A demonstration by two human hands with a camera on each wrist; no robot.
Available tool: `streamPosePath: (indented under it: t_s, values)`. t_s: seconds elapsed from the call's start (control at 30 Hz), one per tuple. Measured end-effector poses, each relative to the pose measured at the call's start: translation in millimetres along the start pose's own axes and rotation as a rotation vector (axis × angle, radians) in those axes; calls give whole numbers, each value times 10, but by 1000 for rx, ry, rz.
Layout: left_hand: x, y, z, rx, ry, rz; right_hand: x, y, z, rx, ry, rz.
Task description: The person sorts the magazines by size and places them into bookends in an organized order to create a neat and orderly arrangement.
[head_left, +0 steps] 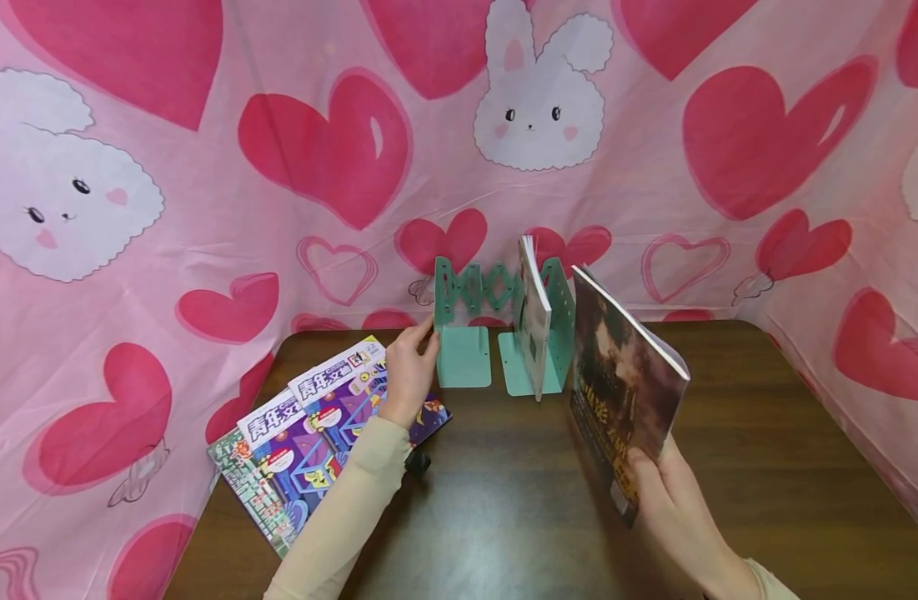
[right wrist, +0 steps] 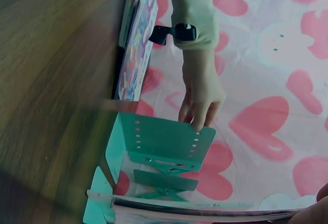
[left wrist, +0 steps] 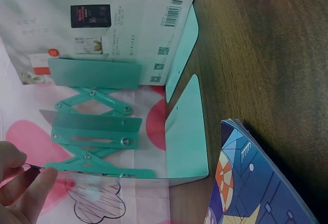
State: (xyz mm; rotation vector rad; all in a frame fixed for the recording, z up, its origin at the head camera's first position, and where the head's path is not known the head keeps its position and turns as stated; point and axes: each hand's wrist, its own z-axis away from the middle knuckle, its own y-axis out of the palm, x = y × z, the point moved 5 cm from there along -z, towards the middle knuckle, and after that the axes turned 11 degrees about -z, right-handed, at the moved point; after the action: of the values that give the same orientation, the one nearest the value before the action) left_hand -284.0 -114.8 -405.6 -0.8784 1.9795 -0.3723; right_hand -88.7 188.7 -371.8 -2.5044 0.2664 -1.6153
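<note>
The left hand (head_left: pixel 412 371) pinches the left panel edge of the green bookrack (head_left: pixel 464 358); the right hand (head_left: pixel 664 500) grips the dark magazine (head_left: pixel 619 383) near its lower end, most of it extending beyond the fingers. A pale magazine (head_left: pixel 534 325) stands inside the rack; purple magazines (head_left: pixel 289 450) lie left.

Pink heart-and-rabbit backdrop (head_left: pixel 459 167), dark wooden table (head_left: pixel 504 517)

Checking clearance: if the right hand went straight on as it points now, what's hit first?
Likely the green expandable bookend's right side panel, struck by the dark-covered magazine that the right hand holds out front. Depth is unclear in the head view.
</note>
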Motion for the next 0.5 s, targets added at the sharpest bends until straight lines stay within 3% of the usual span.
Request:
streamPosePath:
  t_s: [0.5]
  values:
    - [0, 3, 9, 18, -34, 12, 51, 199, 70, 29, -71, -58]
